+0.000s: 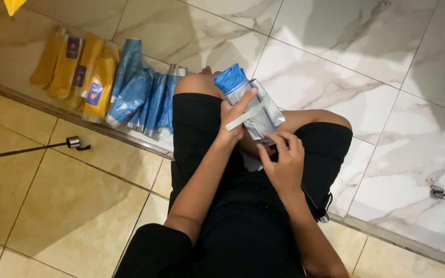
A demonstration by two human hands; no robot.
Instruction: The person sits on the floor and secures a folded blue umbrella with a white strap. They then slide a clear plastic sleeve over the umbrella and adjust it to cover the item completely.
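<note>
The person sits cross-legged on the floor, and the folded umbrella, blue at its far end and silver-grey along the canopy, rests over the lap between the knees. The left hand has its grip closed around the bundle, thumb pressing across the pleats, with the pale closure strap sticking out loose beside the fingers. The right hand sits just below, at the handle end, fingers curled in a narrow grip; what exactly they pinch is hidden behind the knuckles, so I cannot tell whether it is fabric or the handle.

The main risk, as I judge it, is the pleats springing apart: the strap is not wrapped around, so only the left thumb keeps the canopy rolled. If that grip eases, the fabric could fan out and the roll would go slack. The strap could also slip out of reach under the folds (it lies right at the edge of the palm). The umbrella lies on a sloping thigh, so it may slide toward the floor.

Against the step lie a row of yellow folded umbrellas and a row of blue folded umbrellas, well apart from both hands.
</note>
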